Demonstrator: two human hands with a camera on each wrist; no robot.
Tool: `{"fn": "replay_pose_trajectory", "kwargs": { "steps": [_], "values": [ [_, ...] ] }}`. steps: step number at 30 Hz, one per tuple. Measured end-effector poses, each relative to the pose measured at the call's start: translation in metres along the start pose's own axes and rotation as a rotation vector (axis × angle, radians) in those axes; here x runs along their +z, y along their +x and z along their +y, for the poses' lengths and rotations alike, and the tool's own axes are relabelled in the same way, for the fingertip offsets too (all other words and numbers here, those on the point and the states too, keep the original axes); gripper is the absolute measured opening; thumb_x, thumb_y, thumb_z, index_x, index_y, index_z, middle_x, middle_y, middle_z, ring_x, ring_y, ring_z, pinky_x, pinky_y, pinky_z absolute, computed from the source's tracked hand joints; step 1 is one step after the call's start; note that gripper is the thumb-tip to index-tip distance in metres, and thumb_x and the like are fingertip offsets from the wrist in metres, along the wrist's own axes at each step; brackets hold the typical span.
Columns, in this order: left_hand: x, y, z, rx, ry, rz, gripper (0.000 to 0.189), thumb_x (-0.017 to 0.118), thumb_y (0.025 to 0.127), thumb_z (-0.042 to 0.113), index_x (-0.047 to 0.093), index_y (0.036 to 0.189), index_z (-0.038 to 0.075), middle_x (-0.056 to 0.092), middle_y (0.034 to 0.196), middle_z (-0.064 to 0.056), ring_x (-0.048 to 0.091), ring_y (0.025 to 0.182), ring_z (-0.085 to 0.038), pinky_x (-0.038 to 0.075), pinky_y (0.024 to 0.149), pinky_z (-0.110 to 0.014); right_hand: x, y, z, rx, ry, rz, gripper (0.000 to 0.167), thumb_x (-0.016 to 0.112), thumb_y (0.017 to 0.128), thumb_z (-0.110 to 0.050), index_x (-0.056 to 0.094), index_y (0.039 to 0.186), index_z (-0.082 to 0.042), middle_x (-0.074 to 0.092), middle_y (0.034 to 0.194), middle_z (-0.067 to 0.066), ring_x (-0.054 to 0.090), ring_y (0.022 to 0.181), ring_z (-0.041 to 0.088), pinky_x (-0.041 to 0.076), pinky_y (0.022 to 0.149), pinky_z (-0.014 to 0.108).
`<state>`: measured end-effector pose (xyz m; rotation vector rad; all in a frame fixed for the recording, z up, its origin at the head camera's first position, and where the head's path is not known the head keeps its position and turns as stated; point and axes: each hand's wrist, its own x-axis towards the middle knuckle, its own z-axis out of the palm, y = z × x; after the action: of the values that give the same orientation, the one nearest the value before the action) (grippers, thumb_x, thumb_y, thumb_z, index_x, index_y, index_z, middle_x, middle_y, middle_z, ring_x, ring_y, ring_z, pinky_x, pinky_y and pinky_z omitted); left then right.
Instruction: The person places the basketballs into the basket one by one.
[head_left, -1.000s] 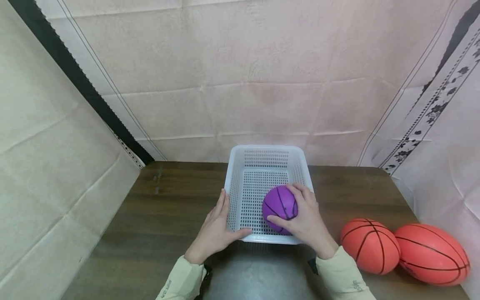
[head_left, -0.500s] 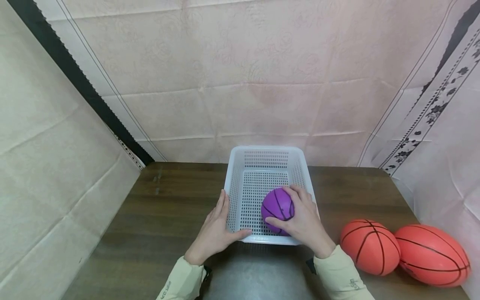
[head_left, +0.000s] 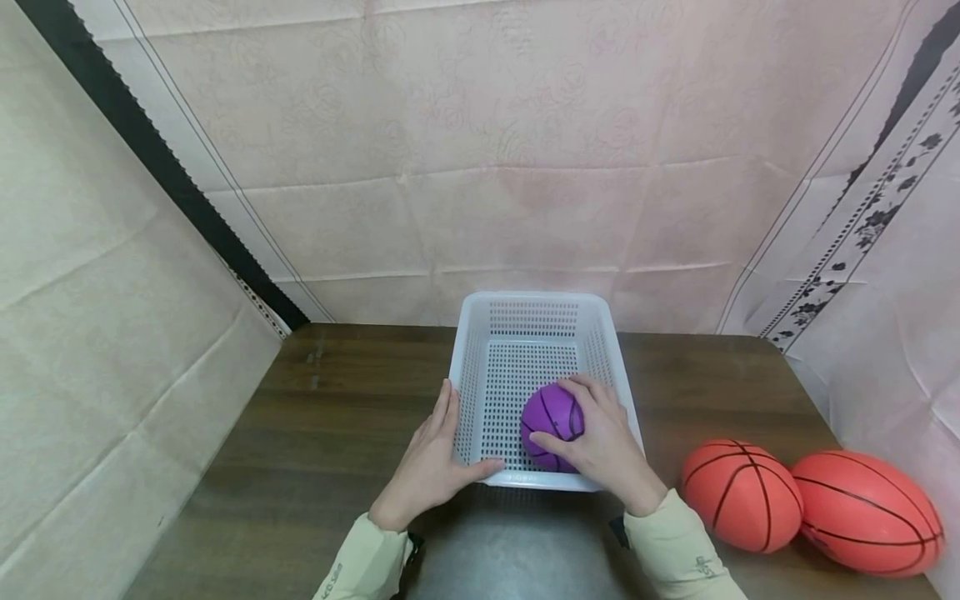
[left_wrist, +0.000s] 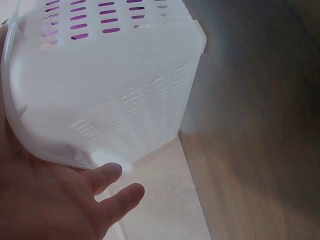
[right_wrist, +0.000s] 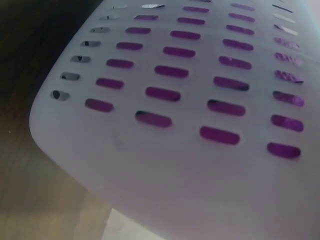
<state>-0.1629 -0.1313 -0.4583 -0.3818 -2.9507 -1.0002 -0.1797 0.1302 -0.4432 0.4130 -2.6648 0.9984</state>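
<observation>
In the head view my right hand grips a small purple basketball with black seams, fingers over its far right side and thumb across the near side. The ball is inside a white perforated plastic basket, by its near end. Purple shows through the basket's slots in both wrist views. My left hand lies at the basket's near left corner, fingers straight along the outer left side and thumb on the near rim. In the left wrist view, two fingertips extend past the basket's rim. The right wrist view hides my right hand behind the basket wall.
Two orange-red basketballs with black seams sit right of the basket: a round one and, against it, one that looks longer. The brown wooden table ends at pale cloth walls behind and at both sides.
My right hand and the purple basketball have shifted slightly left and nearer to me inside the basket. The left hand and the basket have stayed in place.
</observation>
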Motion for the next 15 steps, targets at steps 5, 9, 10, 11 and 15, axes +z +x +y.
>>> {"fn": "replay_pose_trajectory", "kwargs": {
  "steps": [5,9,10,11,15],
  "values": [
    [-0.0003,0.0001,0.0003,0.001,0.012,-0.001,0.128,0.059,0.068,0.083,0.003,0.156,0.010,-0.011,0.161,0.005,0.022,0.142,-0.036,0.024,0.109,-0.058,-0.0009,0.0002,-0.0003,0.012,-0.008,-0.021,0.086,0.077,0.070,-0.063,0.053,0.136,-0.014,0.044,0.139,0.009,0.037,0.125,0.030,0.034,0.095,0.061],
    [-0.0007,0.0001,0.0006,0.000,0.014,-0.004,0.129,0.057,0.067,0.086,0.002,0.156,0.010,-0.011,0.161,0.005,0.021,0.143,-0.036,0.024,0.109,-0.058,-0.0018,-0.0005,-0.0013,0.035,-0.017,-0.045,0.087,0.075,0.072,-0.064,0.050,0.139,-0.016,0.041,0.142,0.010,0.036,0.126,0.030,0.035,0.096,0.062],
    [-0.0006,0.0001,0.0005,-0.001,0.014,-0.004,0.129,0.057,0.067,0.086,0.002,0.156,0.010,-0.011,0.161,0.005,0.021,0.143,-0.036,0.024,0.109,-0.058,-0.0020,-0.0006,-0.0016,0.038,-0.017,-0.049,0.087,0.075,0.072,-0.064,0.049,0.140,-0.015,0.040,0.142,0.010,0.036,0.126,0.030,0.035,0.095,0.062],
    [-0.0004,0.0001,0.0003,-0.001,0.016,-0.003,0.129,0.057,0.067,0.085,0.002,0.156,0.010,-0.011,0.161,0.006,0.022,0.142,-0.036,0.024,0.109,-0.058,-0.0023,-0.0008,-0.0019,0.043,-0.020,-0.054,0.087,0.075,0.073,-0.064,0.049,0.140,-0.016,0.040,0.143,0.010,0.036,0.126,0.030,0.035,0.095,0.062],
    [0.0007,0.0002,-0.0006,-0.001,0.021,0.003,0.127,0.061,0.068,0.082,0.002,0.156,0.011,-0.011,0.161,0.007,0.023,0.142,-0.036,0.025,0.109,-0.057,-0.0035,-0.0018,-0.0033,0.048,-0.028,-0.068,0.087,0.074,0.074,-0.063,0.048,0.142,-0.015,0.037,0.146,0.011,0.034,0.129,0.032,0.032,0.097,0.064]
  ]
}}
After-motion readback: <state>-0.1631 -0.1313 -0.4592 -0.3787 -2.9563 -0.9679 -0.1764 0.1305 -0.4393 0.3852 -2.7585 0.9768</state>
